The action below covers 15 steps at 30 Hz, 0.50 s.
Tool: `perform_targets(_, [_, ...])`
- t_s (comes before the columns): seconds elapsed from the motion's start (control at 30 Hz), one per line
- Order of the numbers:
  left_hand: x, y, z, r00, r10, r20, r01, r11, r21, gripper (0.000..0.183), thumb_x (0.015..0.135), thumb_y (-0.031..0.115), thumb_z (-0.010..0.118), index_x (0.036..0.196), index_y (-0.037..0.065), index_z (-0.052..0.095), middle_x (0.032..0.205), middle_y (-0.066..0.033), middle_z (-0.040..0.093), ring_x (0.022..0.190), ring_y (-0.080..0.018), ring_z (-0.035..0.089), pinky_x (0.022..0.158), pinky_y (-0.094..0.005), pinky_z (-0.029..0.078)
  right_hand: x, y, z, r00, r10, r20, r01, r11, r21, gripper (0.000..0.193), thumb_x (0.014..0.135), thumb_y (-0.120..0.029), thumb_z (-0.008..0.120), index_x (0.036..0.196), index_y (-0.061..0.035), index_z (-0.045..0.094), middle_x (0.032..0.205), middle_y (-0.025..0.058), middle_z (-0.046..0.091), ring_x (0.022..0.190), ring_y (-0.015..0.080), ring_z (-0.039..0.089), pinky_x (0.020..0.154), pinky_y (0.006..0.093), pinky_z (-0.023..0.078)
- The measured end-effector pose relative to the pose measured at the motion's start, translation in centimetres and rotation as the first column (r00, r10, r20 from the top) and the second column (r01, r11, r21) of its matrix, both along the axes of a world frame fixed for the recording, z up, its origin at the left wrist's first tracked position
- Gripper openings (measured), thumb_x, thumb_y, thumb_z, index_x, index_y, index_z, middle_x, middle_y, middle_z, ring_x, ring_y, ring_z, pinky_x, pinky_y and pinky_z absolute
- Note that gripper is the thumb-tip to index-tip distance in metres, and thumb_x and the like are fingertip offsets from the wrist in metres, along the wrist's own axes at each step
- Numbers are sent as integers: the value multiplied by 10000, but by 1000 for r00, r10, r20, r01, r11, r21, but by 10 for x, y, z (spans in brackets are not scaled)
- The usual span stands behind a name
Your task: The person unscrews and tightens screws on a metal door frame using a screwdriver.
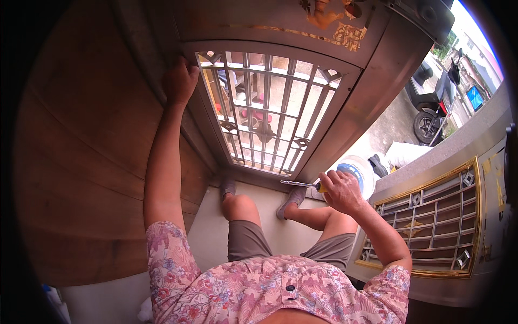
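My left hand point(181, 82) is closed, knuckles up, against the left stile of a metal door point(280, 33), beside the upper corner of its barred window. Whatever lies inside those fingers is hidden. On the right, my right hand point(342, 190) grips a screwdriver point(302, 184) by its yellow and dark handle. Its slim metal shaft points left, in front of the door's lower edge. The door's grille point(264, 108) has silvery bars with diamond-shaped ornaments. Just behind my right hand stands a round white bucket point(367, 174), partly covered by the hand.
A brown wooden panel point(91, 162) fills the left side. To the right is another door leaf point(426, 221) with a gold-edged grille. My feet stand on pale tiles point(275, 232) close to the door. Outside are a parked scooter point(431, 102) and dark shoes point(378, 166).
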State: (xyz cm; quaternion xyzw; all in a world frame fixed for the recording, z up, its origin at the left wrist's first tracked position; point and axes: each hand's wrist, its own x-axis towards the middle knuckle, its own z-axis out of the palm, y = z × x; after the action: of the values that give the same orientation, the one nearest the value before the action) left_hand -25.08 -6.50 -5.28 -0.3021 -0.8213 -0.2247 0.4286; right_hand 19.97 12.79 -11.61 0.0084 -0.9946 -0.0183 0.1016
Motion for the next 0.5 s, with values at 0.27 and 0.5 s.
perform_targets(0.27, [-7, 5, -26, 907, -414, 76, 327, 807, 491, 188, 755, 144, 664, 891, 54, 571, 721, -102, 618, 658, -261, 621, 617, -367, 494, -5, -9, -12, 997, -30, -67, 18, 986, -167, 405, 676, -96, 644, 1056, -67, 505, 806, 99, 558, 727, 290, 612, 588, 390, 478])
perform_targets(0.5, [5, 4, -20, 969, -244, 35, 216, 909, 358, 157, 796, 192, 631, 882, 76, 570, 728, -118, 624, 675, -301, 630, 600, -391, 500, -5, -29, -24, 995, -5, -104, -21, 967, -253, 396, 631, -53, 617, 1020, -42, 540, 731, 110, 575, 655, 320, 605, 544, 403, 480])
